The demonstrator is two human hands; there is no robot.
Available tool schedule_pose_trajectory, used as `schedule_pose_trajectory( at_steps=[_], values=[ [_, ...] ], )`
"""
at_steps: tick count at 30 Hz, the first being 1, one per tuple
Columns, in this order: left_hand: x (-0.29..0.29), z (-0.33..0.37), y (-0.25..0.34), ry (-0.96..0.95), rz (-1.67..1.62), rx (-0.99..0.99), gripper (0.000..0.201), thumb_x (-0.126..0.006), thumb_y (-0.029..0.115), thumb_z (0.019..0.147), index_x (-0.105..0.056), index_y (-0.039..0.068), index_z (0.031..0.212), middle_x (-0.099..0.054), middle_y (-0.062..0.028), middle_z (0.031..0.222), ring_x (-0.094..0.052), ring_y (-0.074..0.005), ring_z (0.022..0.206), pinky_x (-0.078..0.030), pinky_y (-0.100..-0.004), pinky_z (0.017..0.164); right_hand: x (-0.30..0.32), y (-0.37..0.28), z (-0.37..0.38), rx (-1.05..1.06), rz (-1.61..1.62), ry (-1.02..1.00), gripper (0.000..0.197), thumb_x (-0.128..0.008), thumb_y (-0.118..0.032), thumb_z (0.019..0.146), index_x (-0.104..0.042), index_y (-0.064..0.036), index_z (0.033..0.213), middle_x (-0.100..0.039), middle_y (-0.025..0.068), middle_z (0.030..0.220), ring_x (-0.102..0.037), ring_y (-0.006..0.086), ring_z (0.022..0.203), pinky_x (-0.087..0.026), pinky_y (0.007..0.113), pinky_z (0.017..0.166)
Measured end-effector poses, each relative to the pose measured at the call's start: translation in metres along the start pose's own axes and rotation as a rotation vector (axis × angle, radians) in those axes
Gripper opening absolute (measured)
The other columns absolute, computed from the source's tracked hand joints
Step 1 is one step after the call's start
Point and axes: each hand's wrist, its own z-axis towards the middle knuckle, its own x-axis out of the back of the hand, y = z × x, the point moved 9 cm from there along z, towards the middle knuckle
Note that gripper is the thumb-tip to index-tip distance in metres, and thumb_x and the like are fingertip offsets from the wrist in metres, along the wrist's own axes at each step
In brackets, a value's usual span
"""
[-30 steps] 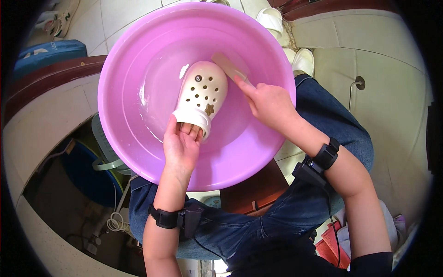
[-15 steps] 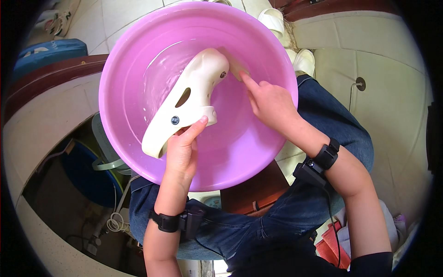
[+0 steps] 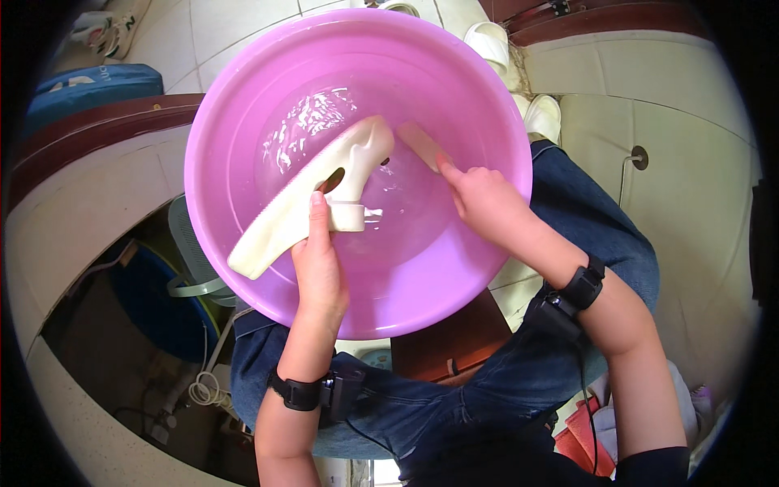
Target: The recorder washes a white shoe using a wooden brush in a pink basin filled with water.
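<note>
A cream-white clog (image 3: 312, 187) lies on its side over the water in a large pink basin (image 3: 495, 89), its toe pointing up and right. My left hand (image 3: 319, 264) grips it near the heel strap, with the thumb on its side by a dark oval opening. Just right of the toe, my right hand (image 3: 487, 195) holds a flat, pale beige oblong piece (image 3: 419, 146) that looks like a scrubbing brush. The underside of that piece is hidden, and a small gap separates it from the clog.
My knees in blue jeans (image 3: 592, 219) flank the basin. A brown wooden stool (image 3: 446, 341) shows below its near rim. White slippers (image 3: 542, 118) stand on the tiles beyond. At left are a grey-green basket (image 3: 191, 243) and a coiled white cord (image 3: 207, 390).
The clog has rolled in my left hand, its sole edge turning upward and its toe dropping lower. My left thumb now lies along its side. The beige piece has shifted slightly down and right.
</note>
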Motion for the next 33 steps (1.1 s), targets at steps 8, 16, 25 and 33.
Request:
schedule_pose_trajectory(
  at_steps=[8,16,25,33],
  values=[
    [-0.005,-0.003,0.014,0.010,0.294,-0.202,0.030,-0.056,0.016,0.090,-0.052,-0.004,0.112,-0.056,-0.0068,0.107,-0.053,-0.0115,0.094,-0.041,-0.0248,0.084,0.052,-0.011,-0.006,0.265,0.562,0.451,0.050,-0.052,-0.004,0.082,-0.042,-0.0093,0.131,-0.059,0.0156,0.080,-0.057,0.0310,0.069,-0.044,0.040,0.058],
    [-0.017,-0.006,0.007,-0.076,0.365,-0.226,0.029,-0.056,0.016,0.090,-0.052,-0.004,0.111,-0.058,-0.0080,0.105,-0.054,-0.0120,0.093,-0.043,-0.0258,0.082,0.039,-0.052,-0.024,0.437,0.317,0.358,0.063,-0.055,0.000,0.076,-0.040,-0.0185,0.134,-0.044,0.0103,0.063,-0.050,0.0253,0.054,-0.043,0.036,0.051],
    [-0.016,-0.006,-0.017,-0.132,0.105,0.010,0.030,-0.054,0.021,0.090,-0.054,-0.003,0.109,-0.059,-0.0064,0.102,-0.055,-0.0110,0.091,-0.043,-0.0254,0.080,0.041,-0.065,-0.040,0.430,0.323,0.329,0.061,-0.054,0.000,0.076,-0.042,-0.0192,0.133,-0.045,0.0103,0.062,-0.048,0.0262,0.050,-0.042,0.036,0.050],
    [-0.015,-0.004,-0.019,-0.102,0.070,0.031,0.029,-0.056,0.021,0.090,-0.055,0.000,0.109,-0.059,-0.0044,0.099,-0.055,-0.0102,0.089,-0.043,-0.0253,0.078,0.039,-0.056,-0.033,0.405,0.462,0.308,0.061,-0.054,0.001,0.075,-0.043,-0.0182,0.132,-0.045,0.0114,0.061,-0.048,0.0267,0.050,-0.041,0.038,0.050]
  ],
)
